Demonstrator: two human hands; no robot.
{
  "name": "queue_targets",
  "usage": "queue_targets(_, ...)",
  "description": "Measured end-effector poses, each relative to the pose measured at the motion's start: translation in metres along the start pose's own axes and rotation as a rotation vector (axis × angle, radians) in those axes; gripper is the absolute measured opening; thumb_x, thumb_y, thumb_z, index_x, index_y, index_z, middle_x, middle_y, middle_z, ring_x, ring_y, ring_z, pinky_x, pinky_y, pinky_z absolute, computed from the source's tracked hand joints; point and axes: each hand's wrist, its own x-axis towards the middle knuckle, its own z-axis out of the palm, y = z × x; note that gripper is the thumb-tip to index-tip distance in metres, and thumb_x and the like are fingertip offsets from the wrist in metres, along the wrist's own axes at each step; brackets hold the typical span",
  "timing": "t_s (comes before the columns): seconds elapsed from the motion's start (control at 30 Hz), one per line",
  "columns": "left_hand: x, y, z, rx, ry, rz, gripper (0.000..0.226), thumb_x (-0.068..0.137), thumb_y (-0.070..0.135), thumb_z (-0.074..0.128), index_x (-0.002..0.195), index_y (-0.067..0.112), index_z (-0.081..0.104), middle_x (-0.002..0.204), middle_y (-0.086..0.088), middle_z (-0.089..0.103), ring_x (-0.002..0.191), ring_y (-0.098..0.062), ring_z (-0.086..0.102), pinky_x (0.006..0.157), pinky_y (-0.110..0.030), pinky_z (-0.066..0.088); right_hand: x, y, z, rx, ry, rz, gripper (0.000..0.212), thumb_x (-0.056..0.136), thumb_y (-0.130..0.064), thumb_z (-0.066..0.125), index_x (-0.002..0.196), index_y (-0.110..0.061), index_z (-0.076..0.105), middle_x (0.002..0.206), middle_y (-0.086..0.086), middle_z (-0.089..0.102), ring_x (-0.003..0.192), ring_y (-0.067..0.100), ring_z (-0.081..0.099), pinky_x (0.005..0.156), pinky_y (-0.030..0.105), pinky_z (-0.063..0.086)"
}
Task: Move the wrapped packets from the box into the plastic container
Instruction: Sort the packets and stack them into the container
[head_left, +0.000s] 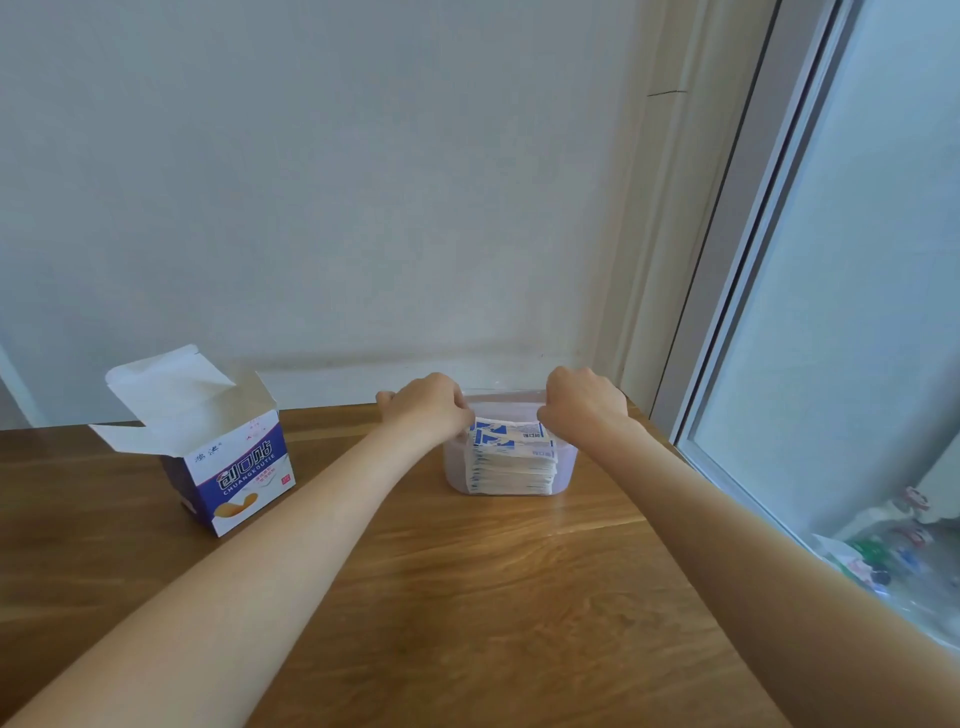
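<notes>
Both hands grip the packet stack: left hand and right hand curl fingers on its top edges. Packets already sit in the plastic container. Box stands open, contents hidden; you look nearly done.

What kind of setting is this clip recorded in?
Probably a home room: a wooden table pushed against a plain white wall, beside a sliding glass door. A plaster box and a plastic container sit on the table.
</notes>
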Motion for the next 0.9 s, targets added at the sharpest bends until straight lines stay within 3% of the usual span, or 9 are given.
queue_targets(0.1,-0.001,0.000,0.004,0.127,0.026,0.049,0.022,0.083,0.016,0.048,0.089,0.023,0.068,0.095,0.007,0.070,0.084,-0.017,0.052,0.077,-0.032,0.020,0.000,0.002,0.004,-0.002,-0.074,0.007,0.028,0.086,-0.005,0.047,0.064,-0.012,0.030,0.065,0.001,0.036,0.075,0.027,0.046,0.046,0.023,0.026)
queue_targets(0.2,-0.001,0.002,0.006,0.193,0.012,0.104,0.013,0.085,0.020,0.051,0.084,0.024,0.063,0.087,0.007,0.064,0.082,-0.017,0.050,0.077,-0.031,0.020,-0.003,0.000,0.004,0.025,-0.091,-0.001,0.006,0.084,-0.005,0.051,0.085,-0.011,0.049,0.068,0.001,0.041,0.076,0.027,0.049,0.053,0.025,0.035)
queue_targets(0.27,-0.003,0.003,0.005,0.223,-0.010,0.139,0.010,0.087,0.021,0.052,0.081,0.025,0.059,0.083,0.008,0.059,0.082,-0.016,0.050,0.077,-0.031,0.020,-0.003,-0.001,0.004,0.029,-0.089,-0.004,0.015,0.084,-0.004,0.051,0.097,-0.011,0.054,0.073,0.002,0.044,0.079,0.028,0.051,0.061,0.027,0.038)
queue_targets(0.37,-0.002,0.001,0.001,0.266,0.027,0.157,0.015,0.089,0.023,0.048,0.079,0.024,0.060,0.077,0.007,0.058,0.080,-0.018,0.050,0.076,-0.032,0.019,-0.002,0.002,0.001,0.026,-0.075,0.007,0.007,0.084,-0.003,0.050,0.086,-0.010,0.050,0.068,0.002,0.043,0.075,0.028,0.050,0.058,0.027,0.037)
queue_targets(0.47,0.002,-0.003,-0.003,0.260,0.078,0.155,0.029,0.095,0.030,0.039,0.075,0.020,0.057,0.074,0.004,0.062,0.082,-0.020,0.052,0.078,-0.032,0.020,0.002,0.005,-0.002,0.062,-0.033,0.015,0.021,0.084,-0.001,0.045,0.066,-0.010,0.038,0.066,0.004,0.042,0.075,0.028,0.047,0.058,0.028,0.037)
queue_targets(0.6,0.003,0.000,0.003,0.373,0.118,0.241,0.037,0.099,0.032,0.028,0.076,0.016,0.052,0.080,0.001,0.059,0.092,-0.020,0.045,0.095,-0.036,0.024,0.001,0.001,0.002,0.048,-0.042,-0.042,0.027,0.085,0.000,0.041,0.061,-0.011,0.033,0.063,0.003,0.038,0.074,0.027,0.044,0.048,0.025,0.031)
queue_targets(0.7,0.004,0.003,0.010,0.388,0.077,0.263,0.043,0.099,0.031,0.021,0.075,0.015,0.054,0.080,0.001,0.062,0.095,-0.020,0.048,0.105,-0.040,0.019,-0.001,-0.002,0.009,0.013,-0.091,-0.070,0.031,0.086,0.001,0.040,0.060,-0.013,0.028,0.063,0.003,0.035,0.076,0.026,0.042,0.050,0.027,0.032)
queue_targets(0.83,0.005,0.003,0.014,0.365,0.102,0.299,0.046,0.098,0.030,0.021,0.071,0.015,0.055,0.074,0.002,0.058,0.093,-0.020,0.051,0.108,-0.041,0.015,-0.002,-0.001,0.009,-0.018,-0.055,-0.069,0.029,0.086,0.002,0.039,0.062,-0.011,0.031,0.063,0.003,0.036,0.076,0.026,0.044,0.051,0.028,0.033)
queue_targets(0.9,0.005,0.000,0.010,0.361,0.185,0.327,0.046,0.099,0.030,0.022,0.070,0.016,0.055,0.073,0.003,0.058,0.093,-0.020,0.052,0.107,-0.040,0.016,-0.001,0.004,0.004,-0.004,0.005,-0.050,0.016,0.086,0.002,0.039,0.072,-0.007,0.038,0.064,0.002,0.037,0.075,0.027,0.045,0.052,0.028,0.033)
